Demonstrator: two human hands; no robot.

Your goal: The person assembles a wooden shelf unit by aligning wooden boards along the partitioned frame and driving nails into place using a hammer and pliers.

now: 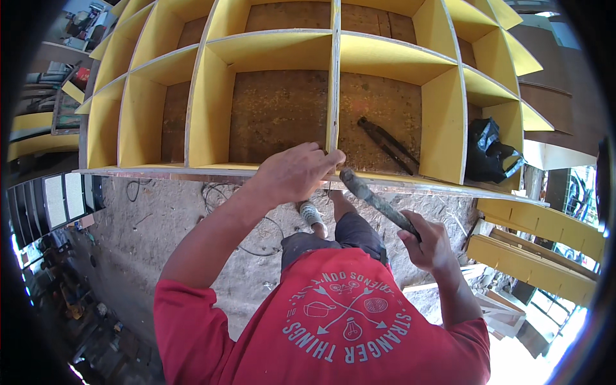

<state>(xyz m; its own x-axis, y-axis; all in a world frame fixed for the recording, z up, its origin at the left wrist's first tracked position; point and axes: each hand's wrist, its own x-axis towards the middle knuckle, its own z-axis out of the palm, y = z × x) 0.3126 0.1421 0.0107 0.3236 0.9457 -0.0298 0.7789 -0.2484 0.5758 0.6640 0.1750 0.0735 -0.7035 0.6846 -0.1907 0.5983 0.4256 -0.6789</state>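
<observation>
My left hand is closed at the front edge of a yellow compartmented wooden unit, where an upright divider meets it. Its fingertips pinch there, and whatever lies between them is too small or hidden to make out. A worn, mottled grey hammer slants up from my right hand, which is wrapped round its lower end. The hammer's rounded upper end is close beside my left fingertips, and the shape of its head is not clear. Dark long-handled pincers lie in the compartment right of the divider.
A black plastic bag fills part of a compartment at the right. Yellow slotted boards are stacked lower right. Thin cable lies loosely on the rough floor. A dark slatted frame stands at the left.
</observation>
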